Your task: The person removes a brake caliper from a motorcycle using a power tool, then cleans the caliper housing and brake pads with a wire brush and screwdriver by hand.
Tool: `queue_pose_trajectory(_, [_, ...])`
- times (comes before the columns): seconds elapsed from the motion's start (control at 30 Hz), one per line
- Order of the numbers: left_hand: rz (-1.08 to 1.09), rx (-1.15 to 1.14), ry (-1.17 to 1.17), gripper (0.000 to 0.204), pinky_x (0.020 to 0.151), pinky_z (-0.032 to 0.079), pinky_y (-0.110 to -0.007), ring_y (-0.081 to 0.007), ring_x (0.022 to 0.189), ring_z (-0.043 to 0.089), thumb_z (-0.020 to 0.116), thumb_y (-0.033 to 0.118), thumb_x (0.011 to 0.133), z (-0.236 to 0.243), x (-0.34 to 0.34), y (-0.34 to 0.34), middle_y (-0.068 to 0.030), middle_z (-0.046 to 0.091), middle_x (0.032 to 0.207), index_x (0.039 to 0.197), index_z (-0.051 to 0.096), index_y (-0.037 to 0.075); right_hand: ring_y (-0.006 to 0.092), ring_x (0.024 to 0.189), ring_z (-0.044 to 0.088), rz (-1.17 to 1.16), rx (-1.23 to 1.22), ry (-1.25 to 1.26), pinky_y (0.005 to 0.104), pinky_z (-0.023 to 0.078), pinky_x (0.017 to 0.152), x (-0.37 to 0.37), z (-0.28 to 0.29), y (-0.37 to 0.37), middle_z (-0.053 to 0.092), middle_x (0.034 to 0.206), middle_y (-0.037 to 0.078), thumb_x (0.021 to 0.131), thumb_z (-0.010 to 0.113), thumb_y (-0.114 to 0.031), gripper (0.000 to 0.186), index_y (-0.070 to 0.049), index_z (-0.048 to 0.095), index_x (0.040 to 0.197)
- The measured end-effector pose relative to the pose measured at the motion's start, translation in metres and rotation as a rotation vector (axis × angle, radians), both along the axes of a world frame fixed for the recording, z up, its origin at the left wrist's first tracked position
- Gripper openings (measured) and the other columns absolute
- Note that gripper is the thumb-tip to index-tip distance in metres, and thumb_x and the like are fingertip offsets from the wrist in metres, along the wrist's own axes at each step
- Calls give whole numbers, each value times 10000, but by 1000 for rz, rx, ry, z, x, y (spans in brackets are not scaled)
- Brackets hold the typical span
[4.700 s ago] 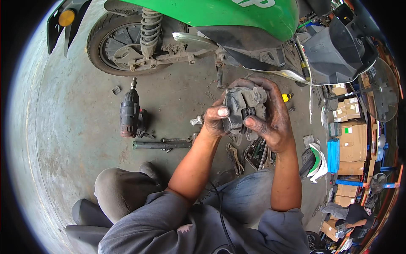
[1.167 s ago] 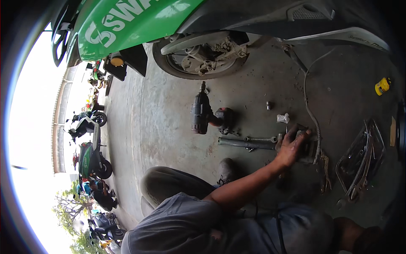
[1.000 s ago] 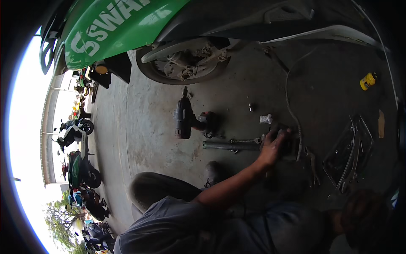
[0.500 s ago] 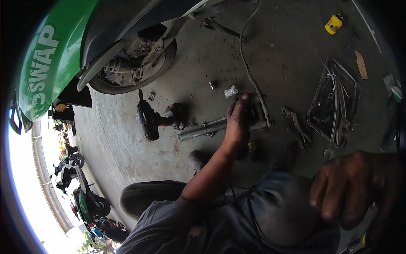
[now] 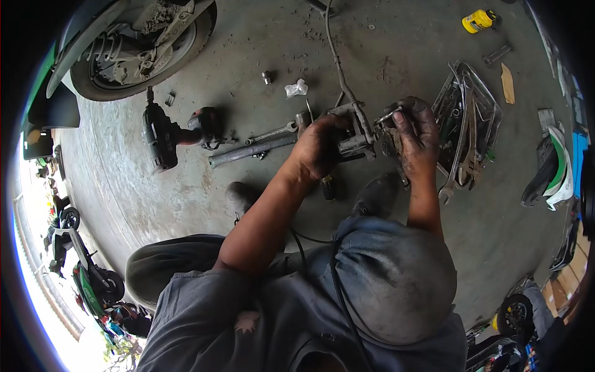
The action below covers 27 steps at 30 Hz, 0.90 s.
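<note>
A brake caliper (image 5: 354,144) with a cable-like hose running up from it is gripped by my left hand (image 5: 319,144). My right hand (image 5: 419,133), just to its right, pinches a small shiny metal pin-like piece (image 5: 389,115) between thumb and fingers. Below the left hand shows the yellow-and-black handle of a screwdriver (image 5: 328,188); the hand hides what lies above it. A combination wrench (image 5: 273,132) and a dark metal tube (image 5: 251,152) lie on the floor to the left. Locking pliers (image 5: 396,149) are partly covered by my right hand.
A cordless impact wrench (image 5: 164,136) lies left, below a scooter wheel (image 5: 145,56). A tray (image 5: 493,102) holds several wrenches at the right. A yellow bottle (image 5: 477,22), a crumpled clear plastic bag (image 5: 296,88) and a socket (image 5: 266,77) lie farther off. My shoe (image 5: 377,192) is close by.
My right hand has come from the lower right to beside the caliper, now with a small metal piece in its fingers. The view has shifted; the left hand still grips the caliper.
</note>
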<state>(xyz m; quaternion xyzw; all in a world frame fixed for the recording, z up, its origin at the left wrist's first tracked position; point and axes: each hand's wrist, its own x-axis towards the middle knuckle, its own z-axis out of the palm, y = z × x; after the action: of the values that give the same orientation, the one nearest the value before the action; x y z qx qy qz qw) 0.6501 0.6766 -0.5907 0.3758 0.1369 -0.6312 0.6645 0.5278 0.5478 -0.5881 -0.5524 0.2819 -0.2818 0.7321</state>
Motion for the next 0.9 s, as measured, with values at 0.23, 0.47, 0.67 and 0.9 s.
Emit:
queue_pose_trajectory(0.23, [159,-120,64,673,644,511,-370,-212,719,618,404,663,841,16,-5,-6,-72,629,805,1047,597,52,123,922,599,13,-103,-165,241,489,790,2,5,13,591,969,80,867,586,45,213,-8,482,1044])
queue_pose_trajectory(0.47, [164,-25,10,577,594,530,-356,-189,699,626,433,601,877,36,5,-11,-49,626,824,1062,597,80,151,917,607,132,-230,-251,265,494,812,11,24,22,578,1016,140,855,572,83,229,1,455,1035])
queue_pose_trajectory(0.67, [136,-5,-144,470,648,512,-313,-167,708,607,459,474,917,37,9,-7,-45,608,813,1089,578,53,158,924,600,64,-229,-205,271,494,820,6,25,20,577,998,141,844,591,80,254,-15,440,1024])
queue_pose_trajectory(0.9, [-123,399,-937,457,847,465,-360,-288,1039,547,450,397,950,63,11,-9,-218,537,1075,1134,516,-16,104,855,574,-4,-102,-198,239,476,767,-5,13,18,584,941,94,841,630,32,209,-24,473,968])
